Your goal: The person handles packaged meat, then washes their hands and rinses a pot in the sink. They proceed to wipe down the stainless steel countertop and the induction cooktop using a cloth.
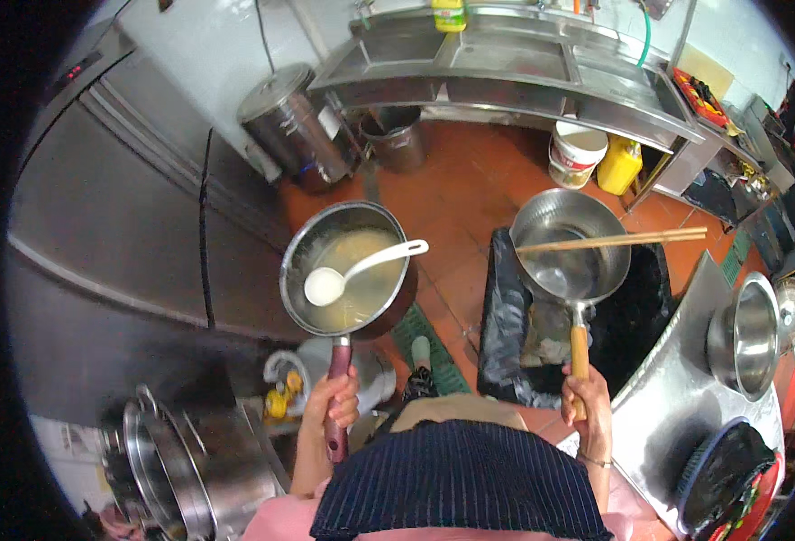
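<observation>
My left hand (342,399) is closed around the dark red handle of a deep cooking pan (289,297), which holds a cloudy yellowish liquid. A white ladle (384,255) lies in that pan, its bowl over the liquid and its handle across the right rim. In my right hand (587,392) is the wooden handle of a steel saucepan (560,270). A pair of wooden chopsticks (654,237) rests across this saucepan and sticks out past its right side. The two pans are apart.
Below the saucepan stands a bin lined with a black bag (502,318). A steel sink unit (506,84) runs along the far wall, with a white bucket (573,162) and yellow jug (620,166) beneath. At right, a metal table (668,392) bears a steel bowl (725,338).
</observation>
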Motion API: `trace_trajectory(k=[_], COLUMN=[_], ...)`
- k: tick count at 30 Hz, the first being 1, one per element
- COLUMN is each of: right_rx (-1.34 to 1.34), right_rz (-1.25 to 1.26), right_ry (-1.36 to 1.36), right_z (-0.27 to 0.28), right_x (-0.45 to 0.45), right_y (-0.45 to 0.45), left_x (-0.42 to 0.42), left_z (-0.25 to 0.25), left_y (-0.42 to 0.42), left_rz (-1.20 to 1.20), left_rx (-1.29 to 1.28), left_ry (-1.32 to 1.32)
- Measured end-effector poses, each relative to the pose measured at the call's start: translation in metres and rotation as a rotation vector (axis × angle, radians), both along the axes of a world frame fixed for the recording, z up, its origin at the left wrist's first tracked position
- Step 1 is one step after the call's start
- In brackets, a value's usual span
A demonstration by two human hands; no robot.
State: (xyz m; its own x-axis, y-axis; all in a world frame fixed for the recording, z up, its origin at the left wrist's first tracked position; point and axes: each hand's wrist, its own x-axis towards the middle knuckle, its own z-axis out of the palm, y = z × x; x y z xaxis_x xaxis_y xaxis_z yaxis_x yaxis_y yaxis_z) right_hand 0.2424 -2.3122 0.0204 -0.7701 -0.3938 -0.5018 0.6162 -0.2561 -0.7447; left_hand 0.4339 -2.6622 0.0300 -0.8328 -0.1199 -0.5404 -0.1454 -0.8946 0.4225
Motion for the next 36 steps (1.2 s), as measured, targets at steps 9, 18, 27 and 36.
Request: trace_trajectory(k=[9, 18, 27, 36], right_rx=[-0.001, 0.083, 0.163, -0.019], right_rz=[-0.321, -0.425, -0.353, -0.264], right_ry=[-0.035, -0.031, 0.039, 0.063], right_z=[-0.008, 0.005, 0.005, 0.021], right_x=[-0.043, -0.111, -0.271, -0.522], right_y=[-0.112, -0.192, -0.272, -0.393], left_x=[-0.133, -0.265, -0.353, -0.438], left_z=[-0.020, -0.016, -0.009, 0.008], left_y=[-0.136, -0.247, -0.333, -0.408], left_rz=[-0.324, -0.359, -0.243, -0.041], left_rx=[0.061, 0.029, -0.003, -0.114], left_ry=[0.110, 0.206, 0.124, 0.005])
